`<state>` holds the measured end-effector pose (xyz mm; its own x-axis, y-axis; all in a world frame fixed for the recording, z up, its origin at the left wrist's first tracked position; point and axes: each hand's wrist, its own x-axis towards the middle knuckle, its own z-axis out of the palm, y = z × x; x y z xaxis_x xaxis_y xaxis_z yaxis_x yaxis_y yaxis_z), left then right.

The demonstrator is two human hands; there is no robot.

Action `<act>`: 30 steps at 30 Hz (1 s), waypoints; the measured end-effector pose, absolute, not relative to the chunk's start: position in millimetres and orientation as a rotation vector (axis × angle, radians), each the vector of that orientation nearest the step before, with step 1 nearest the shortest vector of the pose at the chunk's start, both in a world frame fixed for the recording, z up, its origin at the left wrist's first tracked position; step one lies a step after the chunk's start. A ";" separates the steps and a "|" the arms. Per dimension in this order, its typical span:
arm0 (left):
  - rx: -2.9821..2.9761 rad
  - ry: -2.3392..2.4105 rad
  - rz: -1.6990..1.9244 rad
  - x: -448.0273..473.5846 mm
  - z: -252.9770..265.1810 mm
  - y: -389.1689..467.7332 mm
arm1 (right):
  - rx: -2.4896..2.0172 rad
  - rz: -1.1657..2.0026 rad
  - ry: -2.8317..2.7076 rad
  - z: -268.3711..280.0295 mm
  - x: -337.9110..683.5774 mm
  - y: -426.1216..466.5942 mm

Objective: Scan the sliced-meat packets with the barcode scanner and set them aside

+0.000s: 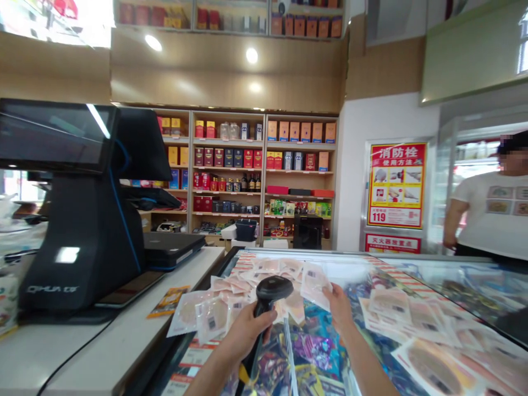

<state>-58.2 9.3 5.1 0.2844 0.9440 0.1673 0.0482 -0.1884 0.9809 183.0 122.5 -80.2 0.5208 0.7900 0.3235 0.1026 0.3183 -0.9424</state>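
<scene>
My left hand point(249, 330) is wrapped round the handle of a black barcode scanner point(273, 288), whose head points up and forward. Between the fingers of my right hand point(340, 309) is the edge of a flat, clear packet point(312, 279) with a barcode label, held just right of the scanner. A spread of similar packets point(211, 318) lies on the glass top beneath and left of the scanner. More flat packets point(429, 324) are piled on the glass to the right of my right hand. What the packets contain is hard to make out.
A black checkout terminal point(82, 236) stands on the white counter point(103, 357) at left, beside an orange packet point(168, 301). Colourful wrapped goods point(315, 349) show under the glass. Shelves of boxes point(226, 158) line the back. A person point(490, 212) stands at right.
</scene>
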 end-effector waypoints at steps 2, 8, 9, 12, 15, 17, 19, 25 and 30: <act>1.551 0.917 1.122 -55.6 4.7 17.2 | -1.137 0.623 -0.902 -77.8 183.7 120.4; 1.602 0.877 1.126 -60.3 -10.5 31.7 | -1.106 0.663 -0.901 -71.5 185.6 117.0; 1.605 0.879 1.109 -61.3 -13.4 32.1 | -1.108 0.656 -0.904 -71.3 186.5 117.5; 1.592 0.864 1.054 -61.3 -17.7 31.3 | -1.108 0.658 -0.904 -71.9 190.0 119.9; 1.567 0.846 1.000 -57.7 -15.9 29.2 | -1.119 0.673 -0.899 -72.6 193.1 121.6; 1.549 0.837 0.988 -54.5 -12.6 27.8 | -1.130 0.654 -0.900 -72.1 194.4 121.7; 1.531 0.830 0.994 -51.0 -8.4 26.7 | -1.131 0.648 -0.886 -70.8 195.1 120.8; 1.543 0.854 0.990 -40.8 1.9 24.2 | -1.090 0.677 -0.854 -65.6 193.2 115.0; 1.534 0.862 0.998 -41.7 0.7 19.1 | -1.138 0.605 -0.928 -65.5 191.1 114.8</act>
